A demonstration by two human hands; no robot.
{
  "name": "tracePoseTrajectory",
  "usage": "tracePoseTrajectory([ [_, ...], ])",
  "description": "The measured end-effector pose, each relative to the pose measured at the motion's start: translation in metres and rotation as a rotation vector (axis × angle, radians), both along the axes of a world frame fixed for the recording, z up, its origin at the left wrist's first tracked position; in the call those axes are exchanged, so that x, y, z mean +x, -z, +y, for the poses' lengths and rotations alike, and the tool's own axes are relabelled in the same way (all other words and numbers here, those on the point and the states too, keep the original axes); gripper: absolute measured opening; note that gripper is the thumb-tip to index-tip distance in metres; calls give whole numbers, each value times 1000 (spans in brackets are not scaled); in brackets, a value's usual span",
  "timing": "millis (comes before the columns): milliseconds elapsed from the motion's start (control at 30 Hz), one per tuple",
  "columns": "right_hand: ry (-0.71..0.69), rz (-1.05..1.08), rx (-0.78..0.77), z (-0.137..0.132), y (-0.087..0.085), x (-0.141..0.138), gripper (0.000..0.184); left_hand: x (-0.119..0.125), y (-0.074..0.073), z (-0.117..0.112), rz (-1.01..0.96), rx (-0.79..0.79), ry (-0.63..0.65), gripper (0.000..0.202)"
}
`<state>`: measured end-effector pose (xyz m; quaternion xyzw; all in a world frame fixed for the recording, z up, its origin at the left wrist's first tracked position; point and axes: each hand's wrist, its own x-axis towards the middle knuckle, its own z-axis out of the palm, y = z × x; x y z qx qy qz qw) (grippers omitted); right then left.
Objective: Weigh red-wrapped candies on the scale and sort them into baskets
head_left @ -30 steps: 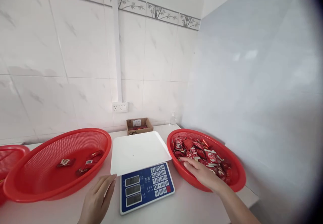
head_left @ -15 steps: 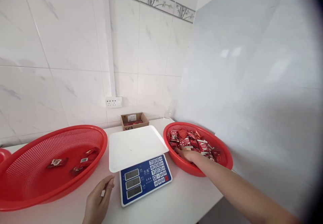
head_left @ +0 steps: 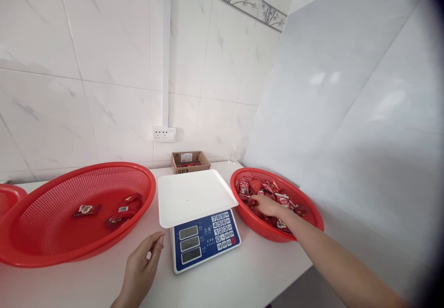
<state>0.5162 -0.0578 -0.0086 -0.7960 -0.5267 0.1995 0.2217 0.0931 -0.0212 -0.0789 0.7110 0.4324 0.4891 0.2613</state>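
Note:
My right hand [head_left: 265,205] reaches into the red basket [head_left: 314,208] on the right, among many small red wrapped packets [head_left: 283,200]. Its fingers are curled round a red packet [head_left: 254,202], mostly covered by the hand. Left of the scale [head_left: 208,241], my left hand [head_left: 144,261] hovers over the table, thumb and fingertips pressed together with nothing seen between them. The scale's white pan [head_left: 194,194] is bare, and its blue panel faces me.
A larger red basket [head_left: 45,248] on the left holds several red packets [head_left: 123,209]. Another red basket [head_left: 12,194] is cut off at the left edge. Behind the pan stands a small cardboard box [head_left: 190,162]. Walls [head_left: 118,113] enclose the back and right of the white table [head_left: 204,289].
My right hand has lifted slightly among the packets, and its fingers have closed round a red packet. The left hand keeps its pinch beside the scale. The camera view has shifted a little.

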Motion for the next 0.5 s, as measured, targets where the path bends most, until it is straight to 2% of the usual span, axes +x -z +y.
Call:
tracePoseTrajectory([
  [133, 78, 120, 156, 11, -24, 6, 33, 1, -2, 1, -10, 2, -3, 33],
  [233, 111, 267, 266, 23, -39, -5, 35, 1, -3, 1, -20, -5, 10, 32],
  [367, 51, 486, 317, 50, -46, -45, 36, 0, -5, 0, -13, 27, 22, 30],
  [500, -46, 650, 258, 83, -40, -98, 42, -1, -8, 0, -4, 42, 3, 29],
])
